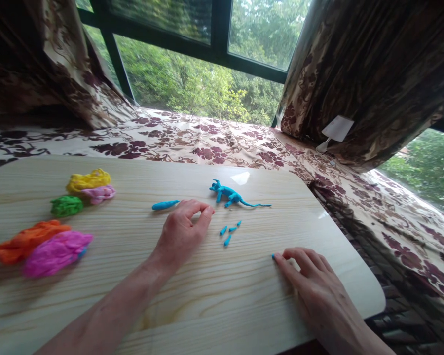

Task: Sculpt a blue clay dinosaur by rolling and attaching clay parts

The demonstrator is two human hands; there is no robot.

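Observation:
My left hand (185,227) rests over the table with thumb and index finger brought together; whatever may be between them is hidden. Just behind it lies a blue modelling clay roll (165,205). My right hand (313,276) pinches a tiny blue clay piece (273,257) at its fingertips, low over the tabletop. Between and beyond the hands is a blue clay animal figure (227,192) with legs, pointed head parts and a long thin tail. Several small blue clay bits (227,240) lie in front of the figure.
On the left of the wooden table (133,305) sit lumps of yellow (89,180), pale pink (99,194), green (66,206), orange (33,240) and bright pink clay (57,254). Behind are a floral cloth (207,140), a small white lamp (337,129), curtains and windows.

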